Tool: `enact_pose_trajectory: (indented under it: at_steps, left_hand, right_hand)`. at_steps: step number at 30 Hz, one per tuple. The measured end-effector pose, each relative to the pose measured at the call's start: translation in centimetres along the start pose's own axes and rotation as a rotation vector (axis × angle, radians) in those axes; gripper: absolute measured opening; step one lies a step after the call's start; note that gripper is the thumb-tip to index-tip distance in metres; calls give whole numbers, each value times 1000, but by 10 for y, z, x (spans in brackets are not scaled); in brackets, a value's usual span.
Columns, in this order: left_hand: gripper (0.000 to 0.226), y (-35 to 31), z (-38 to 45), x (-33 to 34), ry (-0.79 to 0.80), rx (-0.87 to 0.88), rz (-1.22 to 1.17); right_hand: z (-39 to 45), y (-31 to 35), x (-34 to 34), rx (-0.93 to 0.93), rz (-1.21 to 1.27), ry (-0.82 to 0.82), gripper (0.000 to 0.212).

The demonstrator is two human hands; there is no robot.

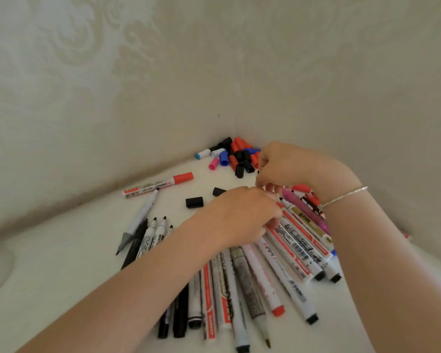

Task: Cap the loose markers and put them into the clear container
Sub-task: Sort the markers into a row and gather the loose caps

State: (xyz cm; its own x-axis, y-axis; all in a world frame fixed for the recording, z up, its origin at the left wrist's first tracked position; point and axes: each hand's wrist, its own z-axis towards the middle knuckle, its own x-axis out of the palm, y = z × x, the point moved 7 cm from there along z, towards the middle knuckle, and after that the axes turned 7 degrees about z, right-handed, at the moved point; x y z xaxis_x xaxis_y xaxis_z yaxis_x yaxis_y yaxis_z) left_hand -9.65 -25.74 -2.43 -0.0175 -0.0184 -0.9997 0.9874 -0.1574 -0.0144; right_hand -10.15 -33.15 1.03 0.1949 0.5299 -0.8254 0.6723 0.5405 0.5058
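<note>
While a pale surface point(61, 263) runs back into a corner of patterned walls, a red-capped marker point(158, 185) lies alone at the far left, well apart from the main spread. Just below it sits a small group of uncapped black-tipped markers point(148, 235), tips pointing away from the person. Two loose black caps point(194, 202) lie on the surface between that group and the hands. Farther back, in the corner itself, a pile of caps point(236, 155) in red, black, blue, pink and white is heaped together.

At centre the left hand point(239, 217) reaches over the big fan of markers point(252, 284), its fingers curled downward among the upper ends of the barrels; whether it actually grips one cannot be told, since the fingertips are hidden. The right hand point(288, 165) hovers just beyond it, nearly touching, fingers bent inward in a pinch on something too small to identify. A thin bracelet point(344, 196) circles the right wrist. Beneath that wrist lie more markers, a purple marker point(303, 207) among them. No clear container shows anywhere in view.
</note>
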Motion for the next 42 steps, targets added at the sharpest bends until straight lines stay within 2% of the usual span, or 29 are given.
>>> enact_pose_trajectory:
  at_steps: [4,7,11,13,16,18,20,22,24,29,33,36,38,40,42]
  left_hand:
    - [20,-5,2,2,-46,77,119]
    - [22,-5,2,0,-76,107,172]
    - [27,8,-3,-22,-129,42,196]
    - [21,22,-9,-38,-166,-43,230]
    - [13,44,-18,-55,-221,-167,264]
    - [16,55,-19,-52,-186,-213,265]
    - [13,67,-21,-46,-143,-283,223]
    - [3,83,-25,-44,-119,-376,163]
    - [6,100,-31,-41,-96,-459,107]
    - [8,125,-43,-32,-67,-583,-169]
    - [8,119,-38,-25,-63,-558,-431]
    - [13,110,-33,-22,-43,-541,-548]
    - [15,112,-33,-23,-60,-565,-601]
    - [19,115,-34,-26,-106,-577,-723]
    - [18,107,-34,-30,-121,-518,-934]
  right_hand:
    - [6,0,-4,-12,57,-55,7]
    - [11,-6,-14,-8,136,-163,15]
    - [15,-19,-26,-5,187,-272,18]
    - [13,-22,-24,6,263,-178,15]
    - [3,-13,-4,-35,409,188,17]
    - [-2,-4,8,-70,422,297,17]
    - [1,3,13,-76,307,234,23]
    - [6,9,16,-53,69,116,35]
    - [11,10,24,-3,-117,31,46]
    - [20,0,34,117,-332,-171,52]
    - [25,-8,39,156,-387,-169,44]
    - [30,-9,45,131,-288,-152,37]
    - [33,-6,39,78,-111,-166,32]
    - [35,-1,24,-12,259,-222,22]
    - [31,8,5,-121,640,-315,32]
